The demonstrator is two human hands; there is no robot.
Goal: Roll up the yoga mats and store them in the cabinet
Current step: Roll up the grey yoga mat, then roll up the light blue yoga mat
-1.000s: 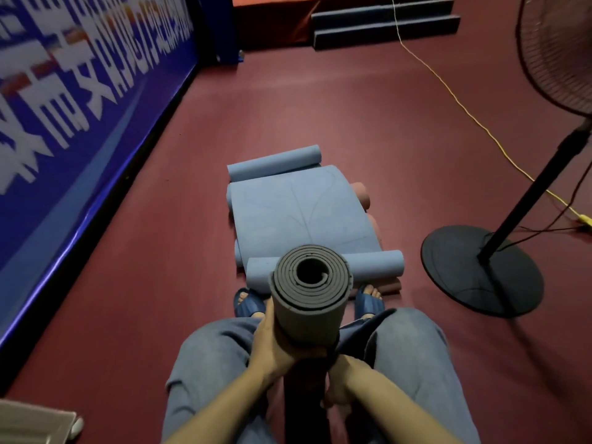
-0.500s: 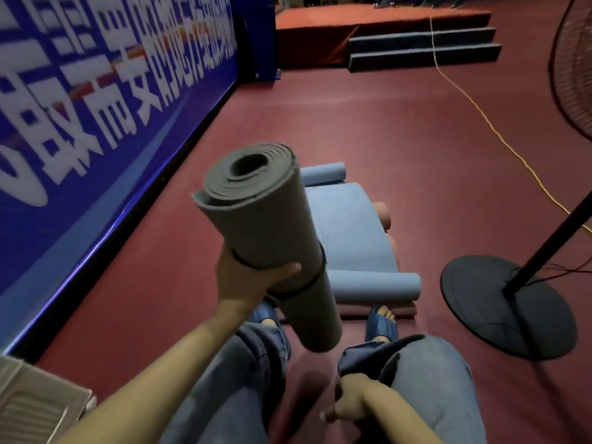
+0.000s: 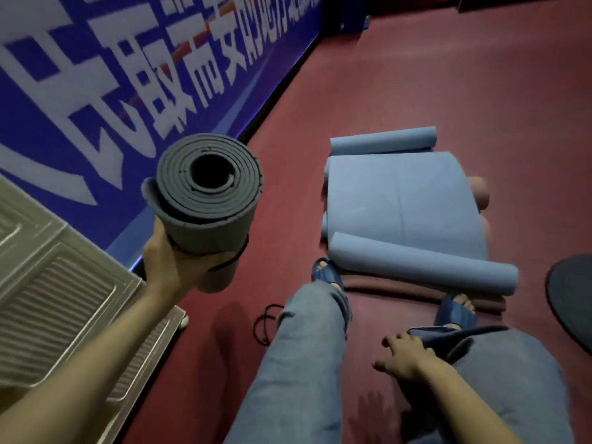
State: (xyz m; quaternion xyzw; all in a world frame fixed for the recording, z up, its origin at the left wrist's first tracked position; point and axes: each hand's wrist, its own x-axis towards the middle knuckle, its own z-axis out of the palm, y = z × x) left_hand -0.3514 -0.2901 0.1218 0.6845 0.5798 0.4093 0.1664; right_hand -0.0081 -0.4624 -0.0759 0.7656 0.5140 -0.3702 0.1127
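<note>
Left hand [image 3: 166,267] grips rolled grey mat [image 3: 208,200] (strap on), raised beside cabinet [image 3: 64,299]. Right hand [image 3: 405,357] loose, fingers spread, holding nothing, by knee.

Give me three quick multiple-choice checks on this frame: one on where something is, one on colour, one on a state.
1. Where is the rolled dark grey foam yoga mat?
A. In the left hand, held up off the floor
B. Lying across the blue mat
C. Under the right foot

2. What colour is the partly unrolled foam mat on the dark red floor?
A. Green
B. Light blue
C. Yellow

3. What is the right hand doing?
A. Gripping the grey roll
B. Pinching the black cord
C. Holding nothing, down by the right knee

Answers: 1 A, the fingers wrap the roll's lower part, its spiral end facing the camera. 2 B, its flat middle and both curled ends are light blue. 3 C, its fingers are spread and empty.
</note>
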